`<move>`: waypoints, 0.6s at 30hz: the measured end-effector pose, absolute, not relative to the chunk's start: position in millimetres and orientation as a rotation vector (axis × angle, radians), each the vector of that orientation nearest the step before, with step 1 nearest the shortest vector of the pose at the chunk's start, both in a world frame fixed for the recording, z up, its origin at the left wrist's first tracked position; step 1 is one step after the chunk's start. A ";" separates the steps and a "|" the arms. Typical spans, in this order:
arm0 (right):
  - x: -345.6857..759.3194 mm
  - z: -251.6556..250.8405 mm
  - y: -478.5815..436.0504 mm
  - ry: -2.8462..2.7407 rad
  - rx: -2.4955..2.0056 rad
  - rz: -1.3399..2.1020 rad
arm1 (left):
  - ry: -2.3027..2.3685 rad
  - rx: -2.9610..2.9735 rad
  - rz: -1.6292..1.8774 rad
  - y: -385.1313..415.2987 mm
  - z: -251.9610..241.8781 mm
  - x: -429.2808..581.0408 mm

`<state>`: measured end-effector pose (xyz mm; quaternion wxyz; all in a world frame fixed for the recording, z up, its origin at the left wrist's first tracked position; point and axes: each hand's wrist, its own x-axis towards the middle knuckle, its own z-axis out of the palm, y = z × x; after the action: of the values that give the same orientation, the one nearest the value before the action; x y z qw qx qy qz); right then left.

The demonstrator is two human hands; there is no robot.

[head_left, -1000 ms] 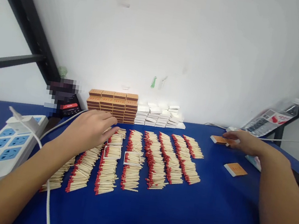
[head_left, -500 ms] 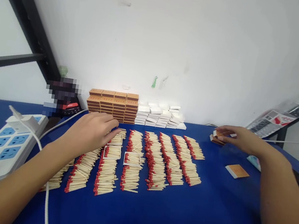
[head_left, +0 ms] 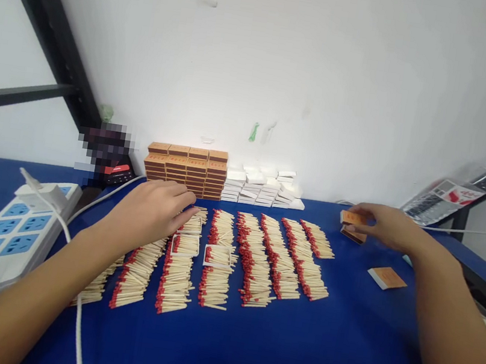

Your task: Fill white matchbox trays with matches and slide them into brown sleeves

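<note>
Lifting a small orange cardboard matchbox (head_left: pixel 351 217) with the right hand (head_left: pixel 385 226) — pinching it between thumb and fingertips, now clear of the blue table (head_left: pixel 291 347) rather than lying flat at the far right as a second ago. Leaving a second orange matchbox (head_left: pixel 353 235) lying just beneath, and a third orange matchbox (head_left: pixel 386 277) nearer by. Keeping the left hand (head_left: pixel 150 211) palm down, fingers loosely curled, resting on the rows of red-tipped wooden matches (head_left: pixel 259 257) beside the white card trays (head_left: pixel 185 245) — barely shifting. Gripping anything or not, impossible to tell.
</note>
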<state>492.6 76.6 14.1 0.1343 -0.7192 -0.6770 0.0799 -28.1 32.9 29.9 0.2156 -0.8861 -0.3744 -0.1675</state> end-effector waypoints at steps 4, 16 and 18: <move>420.4 22.3 61.1 -1.961 -1.687 0.126 | -1.003 -2.441 -0.583 27.8 28.5 -23.7; 260.7 -4.1 -6.5 -2.119 -0.942 0.566 | -0.897 -2.715 -0.891 1.1 9.5 10.1; 262.7 -5.3 -6.5 -2.135 -0.913 0.555 | -0.947 -2.750 -0.941 0.5 9.0 11.4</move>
<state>262.7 -6.5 -5.3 0.3681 -0.3557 -0.8315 0.2160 11.4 0.5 9.0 0.0423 -0.8987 -0.3096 -0.3077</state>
